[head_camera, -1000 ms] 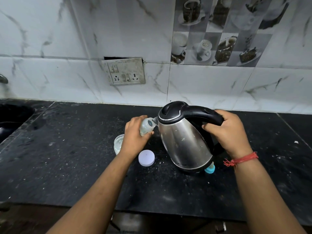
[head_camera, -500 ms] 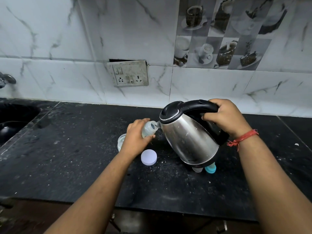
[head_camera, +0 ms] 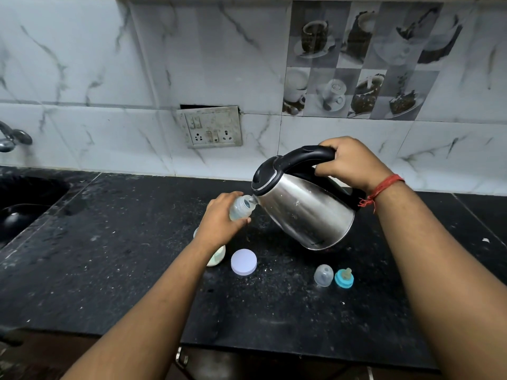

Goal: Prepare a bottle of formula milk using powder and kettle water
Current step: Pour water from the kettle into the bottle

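Observation:
A steel kettle [head_camera: 307, 212] with a black lid and handle is lifted off the counter and tipped to the left. My right hand [head_camera: 348, 163] grips its handle. Its spout touches the open mouth of a small clear bottle [head_camera: 241, 207], which my left hand [head_camera: 219, 220] holds, tilted toward the spout. A powder jar [head_camera: 218, 256] stands mostly hidden under my left wrist, and its round white lid [head_camera: 244, 262] lies beside it. The clear bottle cap [head_camera: 323, 275] and the blue teat ring [head_camera: 344, 278] sit on the counter in front of the kettle.
The black stone counter [head_camera: 123, 256] is speckled with crumbs. A sink [head_camera: 24, 204] and tap [head_camera: 12, 138] are at the far left. A socket plate [head_camera: 211, 127] sits on the tiled wall behind. The counter's front edge runs near the bottom.
My right hand has lifted the kettle higher and tipped it further toward the bottle. The clear cap and blue teat ring, hidden behind the kettle before, now show fully.

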Demonstrator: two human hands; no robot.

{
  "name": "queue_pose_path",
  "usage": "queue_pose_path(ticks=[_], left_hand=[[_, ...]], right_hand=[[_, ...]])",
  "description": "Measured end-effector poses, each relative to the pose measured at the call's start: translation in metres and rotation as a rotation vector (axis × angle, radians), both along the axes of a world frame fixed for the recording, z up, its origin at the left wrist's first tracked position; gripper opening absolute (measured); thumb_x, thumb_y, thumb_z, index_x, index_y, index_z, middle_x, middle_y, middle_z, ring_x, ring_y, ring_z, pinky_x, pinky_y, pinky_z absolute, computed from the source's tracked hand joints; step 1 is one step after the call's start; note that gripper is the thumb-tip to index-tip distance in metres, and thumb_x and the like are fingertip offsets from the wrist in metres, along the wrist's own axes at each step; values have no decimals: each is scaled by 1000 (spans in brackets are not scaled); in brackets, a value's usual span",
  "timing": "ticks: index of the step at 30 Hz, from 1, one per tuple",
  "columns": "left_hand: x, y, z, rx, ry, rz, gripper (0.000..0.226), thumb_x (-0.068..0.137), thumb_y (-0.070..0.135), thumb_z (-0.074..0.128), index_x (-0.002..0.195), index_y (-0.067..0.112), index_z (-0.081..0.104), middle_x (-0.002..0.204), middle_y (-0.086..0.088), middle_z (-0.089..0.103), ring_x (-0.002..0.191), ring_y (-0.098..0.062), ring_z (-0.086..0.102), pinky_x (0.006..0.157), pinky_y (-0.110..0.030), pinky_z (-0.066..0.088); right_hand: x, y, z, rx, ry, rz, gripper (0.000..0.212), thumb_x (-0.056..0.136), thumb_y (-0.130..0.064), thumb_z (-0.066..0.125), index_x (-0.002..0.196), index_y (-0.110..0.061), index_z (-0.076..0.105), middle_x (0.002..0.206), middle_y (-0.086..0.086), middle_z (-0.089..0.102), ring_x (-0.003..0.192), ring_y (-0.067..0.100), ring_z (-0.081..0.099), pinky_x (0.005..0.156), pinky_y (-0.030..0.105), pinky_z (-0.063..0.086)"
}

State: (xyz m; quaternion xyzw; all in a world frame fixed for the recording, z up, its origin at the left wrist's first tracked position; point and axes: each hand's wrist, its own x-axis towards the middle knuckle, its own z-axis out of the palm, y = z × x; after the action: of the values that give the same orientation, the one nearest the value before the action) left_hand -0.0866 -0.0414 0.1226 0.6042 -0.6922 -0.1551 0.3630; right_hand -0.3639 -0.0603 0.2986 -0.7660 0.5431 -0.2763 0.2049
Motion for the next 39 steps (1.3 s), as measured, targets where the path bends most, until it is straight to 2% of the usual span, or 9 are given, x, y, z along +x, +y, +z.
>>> queue_pose_path(ticks=[5, 9, 17, 24, 26, 31, 39], left_hand=[[0, -8, 7, 21, -8, -15, 67, 77, 34, 86, 137, 23, 58, 128, 1, 62, 119, -25, 56, 103, -48, 46], [-1, -12, 13, 13, -16, -25, 66, 77, 34, 87, 136, 21, 59, 127, -1, 63, 116, -23, 58, 101, -44, 48], [-1, -21, 19, 10, 13, -23, 67, 77, 31, 88, 137, 19, 60, 128, -2, 63, 116, -22, 59, 102, -41, 48], [-2, -28, 20, 28, 26, -17, 66, 77, 33, 86, 136, 23, 58, 129, 1, 62, 117, -20, 57, 103, -47, 49], [-1, -29, 21, 28, 30, -15, 65, 78, 33, 86, 136, 24, 58, 129, 1, 61, 117, -20, 57, 104, -46, 49], [2, -33, 22, 25, 40, -10, 63, 79, 33, 85, 135, 25, 58, 128, 3, 61, 115, -17, 57, 103, -43, 49], [6, -39, 21, 42, 47, -2, 67, 78, 37, 85, 138, 25, 57, 132, 4, 61, 119, -18, 56, 105, -43, 48]], right_hand=[[8, -6, 18, -19, 54, 33, 22, 73, -5, 73, 66, -23, 62, 57, -7, 56, 47, 0, 48, 48, 17, 37], [13, -10, 29, -45, 124, 53, 21, 75, -7, 73, 69, -23, 61, 64, -3, 59, 61, 13, 53, 55, 26, 38], [20, -16, 48, -109, 260, 85, 12, 77, -10, 73, 77, -17, 63, 68, 1, 60, 65, 20, 55, 57, 29, 39], [29, -22, 66, -138, 337, 120, 17, 77, -10, 72, 71, -17, 59, 60, -2, 54, 57, 17, 49, 50, 28, 30], [32, -25, 68, -136, 362, 130, 14, 78, -11, 72, 73, -17, 60, 63, -1, 56, 60, 18, 51, 51, 27, 32], [39, -28, 77, -138, 401, 155, 26, 80, -12, 72, 69, -28, 54, 66, -3, 58, 61, 12, 53, 53, 26, 34], [46, -38, 82, -189, 475, 173, 23, 77, -16, 72, 69, -29, 55, 68, -3, 60, 65, 15, 55, 56, 28, 35]])
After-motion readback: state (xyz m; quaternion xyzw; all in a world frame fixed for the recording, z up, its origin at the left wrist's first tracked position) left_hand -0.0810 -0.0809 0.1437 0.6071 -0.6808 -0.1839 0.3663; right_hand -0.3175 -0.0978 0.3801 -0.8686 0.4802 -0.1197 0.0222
